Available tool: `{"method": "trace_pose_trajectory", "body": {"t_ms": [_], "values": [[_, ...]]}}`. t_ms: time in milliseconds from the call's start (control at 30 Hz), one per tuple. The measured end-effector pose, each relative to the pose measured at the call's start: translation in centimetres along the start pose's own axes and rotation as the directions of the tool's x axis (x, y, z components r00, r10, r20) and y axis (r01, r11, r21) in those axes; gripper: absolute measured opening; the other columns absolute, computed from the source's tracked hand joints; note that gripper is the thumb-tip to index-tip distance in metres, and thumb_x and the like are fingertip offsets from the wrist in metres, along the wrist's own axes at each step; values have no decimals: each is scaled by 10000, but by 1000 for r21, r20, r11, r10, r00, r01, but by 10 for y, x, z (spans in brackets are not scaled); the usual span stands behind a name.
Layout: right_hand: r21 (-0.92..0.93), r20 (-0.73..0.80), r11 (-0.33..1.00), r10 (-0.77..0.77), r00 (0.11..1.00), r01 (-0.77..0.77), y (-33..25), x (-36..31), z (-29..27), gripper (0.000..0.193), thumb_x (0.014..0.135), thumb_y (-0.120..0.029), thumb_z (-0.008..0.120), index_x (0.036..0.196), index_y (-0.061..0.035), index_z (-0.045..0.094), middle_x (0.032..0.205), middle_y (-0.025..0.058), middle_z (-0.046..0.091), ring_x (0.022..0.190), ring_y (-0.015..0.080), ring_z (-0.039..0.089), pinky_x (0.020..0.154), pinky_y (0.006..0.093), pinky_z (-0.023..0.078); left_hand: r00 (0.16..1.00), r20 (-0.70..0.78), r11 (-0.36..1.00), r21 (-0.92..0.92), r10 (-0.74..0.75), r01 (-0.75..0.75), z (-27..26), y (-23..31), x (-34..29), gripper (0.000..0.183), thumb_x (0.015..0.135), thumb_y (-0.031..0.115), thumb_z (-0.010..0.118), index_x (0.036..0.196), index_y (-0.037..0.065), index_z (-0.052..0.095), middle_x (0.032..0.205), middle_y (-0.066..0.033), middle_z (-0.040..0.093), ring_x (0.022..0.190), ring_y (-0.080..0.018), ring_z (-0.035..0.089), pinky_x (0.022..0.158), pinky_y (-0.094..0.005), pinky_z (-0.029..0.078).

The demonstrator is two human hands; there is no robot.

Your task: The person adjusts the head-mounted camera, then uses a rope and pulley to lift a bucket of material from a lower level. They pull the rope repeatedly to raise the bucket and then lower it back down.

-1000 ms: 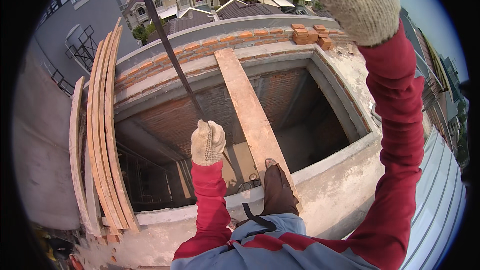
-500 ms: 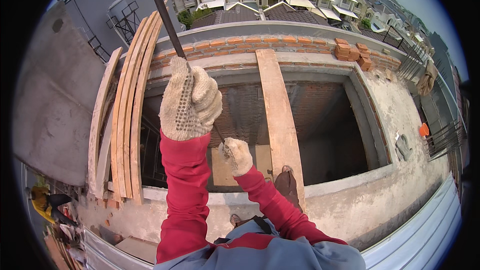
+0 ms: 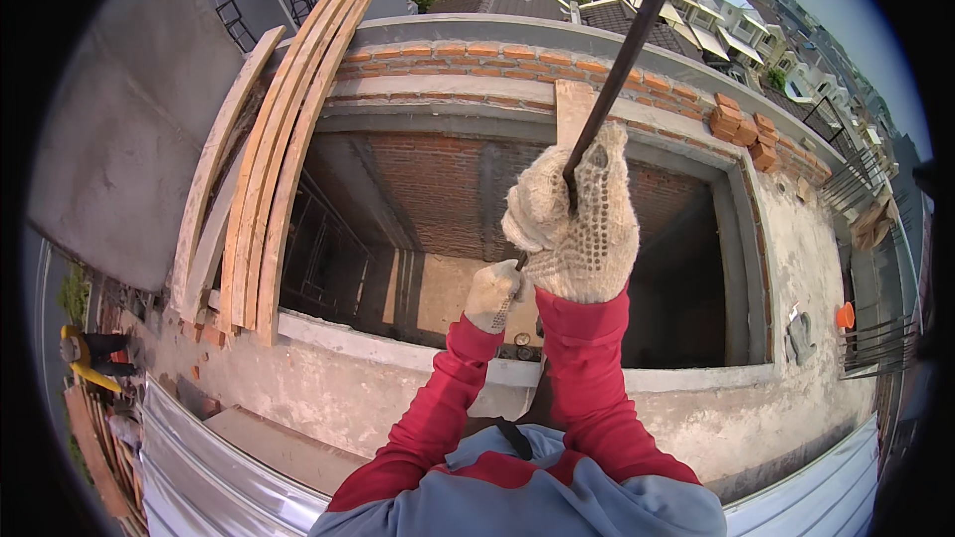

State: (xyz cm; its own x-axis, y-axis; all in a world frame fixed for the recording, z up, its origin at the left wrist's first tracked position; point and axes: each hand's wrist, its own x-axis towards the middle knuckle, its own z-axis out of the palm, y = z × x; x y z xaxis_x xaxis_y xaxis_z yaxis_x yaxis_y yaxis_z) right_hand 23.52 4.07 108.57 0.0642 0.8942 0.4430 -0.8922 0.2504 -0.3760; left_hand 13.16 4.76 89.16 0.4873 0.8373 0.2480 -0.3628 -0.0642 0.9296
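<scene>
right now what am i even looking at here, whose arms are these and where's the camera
The camera sits on a person's head and looks down through a fisheye lens, so straight edges bend. The red-sleeved arms are that person's own. Both gloved hands grip a long dark steel bar: the right hand higher, the left hand lower. Below is a concrete ledge around a deep brick-walled shaft. Curved wooden planks lean at its left edge, and loose bricks are stacked at the far right corner.
</scene>
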Motion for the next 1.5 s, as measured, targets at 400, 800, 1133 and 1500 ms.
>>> {"method": "trace_pose_trajectory", "body": {"t_ms": [400, 800, 1133, 1500], "values": [[-620, 3, 745, 315, 949, -245, 63, -19, -135, 381, 1002, -299, 417, 1184, 0, 567, 1129, 113, 624, 1009, 230, 605, 892, 350, 474, 950, 266, 861, -509, 162, -4, -19, 173, 86, 521, 978, 482, 418, 672, 69, 510, 521, -17, 402, 377, -104, 362, 345, -240, 302], [-626, -52, 779, 10, 999, -40, 49, -32, -115, 294, 943, -311, 533, 1045, -38, 566, 793, 54, 553, 659, 152, 500, 562, 274, 372, 832, 485, 931, -353, 269, -95, -20, 206, 145, 541, 952, 543, 421, 1146, 51, 532, 1014, -131, 567, 908, -215, 571, 801, -347, 471], [-499, 171, 862, -4, 985, 90, -34, 26, -22, 508, 956, -431, 444, 1182, 20, 507, 1028, 149, 555, 928, 254, 524, 822, 372, 378, 985, 39, 932, -320, -165, 169, 1, 10, 7, 439, 829, 467, 668, 783, 45, 557, 676, -23, 519, 553, -70, 425, 480, -203, 316], [-645, -140, 687, 324, 936, -334, 31, -29, -150, 562, 1014, -376, 358, 1346, 74, 405, 1343, 222, 476, 1243, 297, 488, 1084, 405, 356, 990, -130, 891, -454, -53, -12, -8, 60, 36, 499, 980, 430, 445, 692, 27, 495, 584, -28, 419, 468, -112, 364, 416, -247, 285]]}}
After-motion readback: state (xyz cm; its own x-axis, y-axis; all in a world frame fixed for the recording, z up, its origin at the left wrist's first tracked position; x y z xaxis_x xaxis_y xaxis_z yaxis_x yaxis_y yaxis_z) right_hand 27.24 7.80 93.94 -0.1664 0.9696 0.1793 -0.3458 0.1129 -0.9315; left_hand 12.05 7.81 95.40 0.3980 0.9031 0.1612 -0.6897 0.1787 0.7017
